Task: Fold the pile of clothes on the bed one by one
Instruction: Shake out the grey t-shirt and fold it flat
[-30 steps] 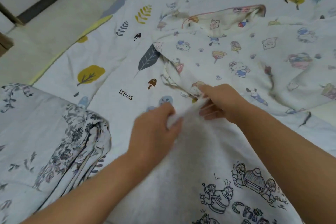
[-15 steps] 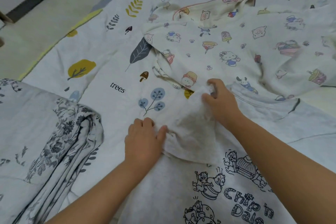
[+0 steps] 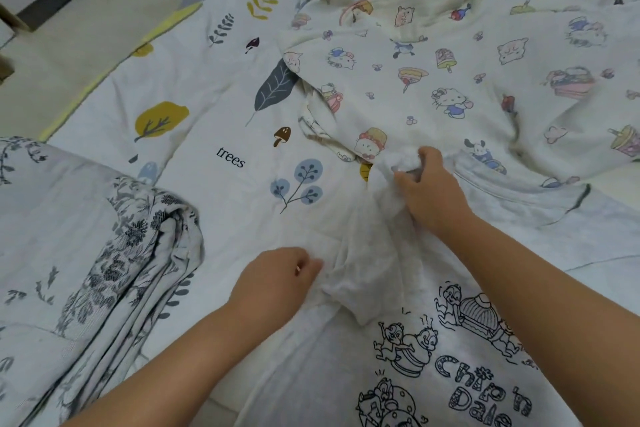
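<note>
A bed (image 3: 194, 87) fills the view, covered by a white sheet printed with leaves, trees, a mushroom and the word "trees". At the upper left its edge meets a pale floor (image 3: 86, 10).

A grey floral quilt (image 3: 104, 253) lies bunched at the left, on the bed.

A cream garment (image 3: 467, 80) printed with small cartoon characters lies spread and rumpled across the upper right, its pink-trimmed edge at the far side.

A white shirt (image 3: 363, 374) with a black line drawing of chipmunks and the words "Chip 'n Dale" lies at the lower right, nearest the person, its upper end overlapping the cream garment's near edge. Its sleeve (image 3: 363, 246) stretches between the two hands.

The right hand (image 3: 429, 191) grips a bunched end of the sleeve, fingers curled round the cloth, just beside the cream garment. The left hand (image 3: 277, 281) pinches the sleeve's near side with curled fingers, close to the shirt's body.
</note>
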Demonstrator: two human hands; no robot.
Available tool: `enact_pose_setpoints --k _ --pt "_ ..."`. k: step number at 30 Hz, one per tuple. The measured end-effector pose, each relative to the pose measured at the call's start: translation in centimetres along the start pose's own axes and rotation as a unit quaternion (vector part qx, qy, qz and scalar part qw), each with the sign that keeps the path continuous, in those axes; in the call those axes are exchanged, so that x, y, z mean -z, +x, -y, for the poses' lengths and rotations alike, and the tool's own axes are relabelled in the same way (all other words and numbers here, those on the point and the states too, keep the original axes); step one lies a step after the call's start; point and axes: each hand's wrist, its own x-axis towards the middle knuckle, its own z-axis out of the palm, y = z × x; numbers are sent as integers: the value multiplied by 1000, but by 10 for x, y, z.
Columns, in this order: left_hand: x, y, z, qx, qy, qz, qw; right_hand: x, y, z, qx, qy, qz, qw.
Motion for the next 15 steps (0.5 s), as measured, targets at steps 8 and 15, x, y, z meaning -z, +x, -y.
enact_pose_setpoints --k 8,15 --pt "-33 0 0 -21 14 -6 1000 -3 -43 -19 -42 -45 66 996" --pt "-34 0 15 -30 57 -71 995 22 -33 -25 -34 -78 39 996"
